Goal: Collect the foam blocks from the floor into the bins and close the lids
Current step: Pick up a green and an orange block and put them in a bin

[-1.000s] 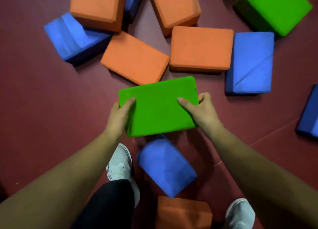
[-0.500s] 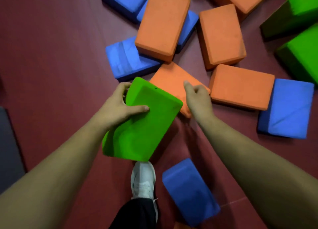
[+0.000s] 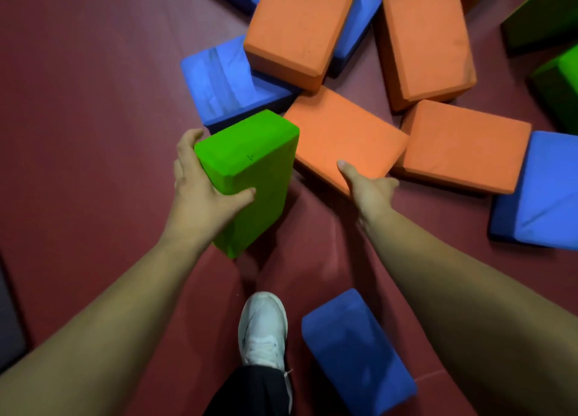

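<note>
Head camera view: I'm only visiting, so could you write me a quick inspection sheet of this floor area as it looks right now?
Surface: dark red floor mat, with seams showing.
Job's things: green foam block, held tilted; orange block beside it; blue block by the foot; more orange, blue and green blocks scattered, some overlapping; bins not in view.
Clutter: nothing seen.
Hands: left hand grips the green foam block; right hand reaches to the orange block, thumb on top, grip unclear.
Cables: nothing seen.
Surroundings: the person's white shoe; dark grey edge at far left.

play or gym room: maroon padded floor (image 3: 78, 103), scattered foam blocks (image 3: 344, 140)
</note>
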`<state>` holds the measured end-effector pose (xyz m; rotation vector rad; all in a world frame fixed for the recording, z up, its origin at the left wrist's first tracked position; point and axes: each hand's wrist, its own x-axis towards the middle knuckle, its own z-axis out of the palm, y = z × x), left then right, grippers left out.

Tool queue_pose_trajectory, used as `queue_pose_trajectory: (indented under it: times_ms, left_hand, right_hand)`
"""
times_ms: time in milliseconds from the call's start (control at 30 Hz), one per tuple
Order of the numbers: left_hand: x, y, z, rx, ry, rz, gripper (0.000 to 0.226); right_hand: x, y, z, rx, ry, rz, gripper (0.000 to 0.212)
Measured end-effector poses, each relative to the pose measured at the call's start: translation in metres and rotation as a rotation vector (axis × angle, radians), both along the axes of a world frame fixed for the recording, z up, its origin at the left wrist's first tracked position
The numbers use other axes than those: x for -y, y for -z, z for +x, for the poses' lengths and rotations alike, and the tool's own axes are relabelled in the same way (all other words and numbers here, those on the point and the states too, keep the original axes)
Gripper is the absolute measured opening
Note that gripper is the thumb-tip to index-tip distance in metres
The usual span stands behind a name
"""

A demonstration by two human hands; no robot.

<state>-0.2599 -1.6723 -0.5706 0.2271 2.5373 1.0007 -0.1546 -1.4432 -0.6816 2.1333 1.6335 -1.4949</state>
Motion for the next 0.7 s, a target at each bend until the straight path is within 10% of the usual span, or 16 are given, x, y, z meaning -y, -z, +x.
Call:
queue_pose_trajectory:
  times_ms: [333,700]
  left_hand:
    - [-0.046,-0.159,-0.009,-0.113,-0.125,-0.073,0.084]
    - [-0.113,-0.511,0.068,-0.386,-0.189,0.078,0.094]
  right_hand:
    - [-0.027,-0.244,0.015,-0.218,-0.446,0.563,0.103]
    - [-0.086,-0.628,0.105,-0.357,-0.584,0.844,0.093]
